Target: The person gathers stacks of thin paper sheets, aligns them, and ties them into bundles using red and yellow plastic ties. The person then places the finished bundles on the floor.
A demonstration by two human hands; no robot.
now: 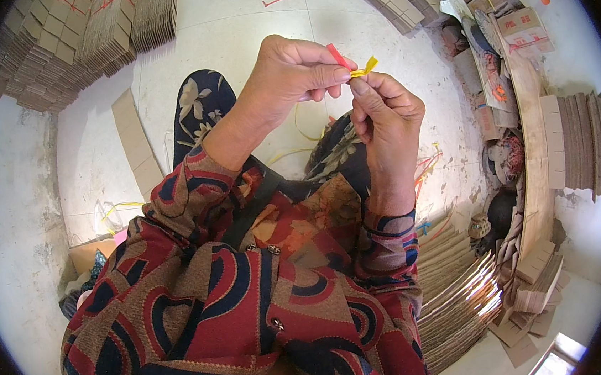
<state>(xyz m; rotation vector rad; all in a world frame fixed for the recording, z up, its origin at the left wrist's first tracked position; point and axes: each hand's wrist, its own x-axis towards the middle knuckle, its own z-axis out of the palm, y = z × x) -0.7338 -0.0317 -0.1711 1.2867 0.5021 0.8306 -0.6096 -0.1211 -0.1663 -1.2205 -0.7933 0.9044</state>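
Note:
My left hand [297, 70] is raised in front of me, thumb and fingers pinched together. From its grip the end of a red plastic strap [336, 55] sticks up. A yellow plastic strap [370, 66] spans the small gap to my right hand [390, 108], its short end bent upward. My right thumb and forefinger pinch at this strap, close against the left fingertips. Whether the red and yellow pieces are joined is hidden by the fingers. A thin yellow strand [298, 122] hangs behind the hands, above my lap.
Tall stacks of folded cardboard [108, 33], some tied with red strap, stand at the far left. A flat cardboard strip [137, 141] lies on the floor. Cardboard sheets [453, 295] stand packed at my right. Beyond them runs a cluttered wooden board [535, 188], with a carton [524, 29] farther back.

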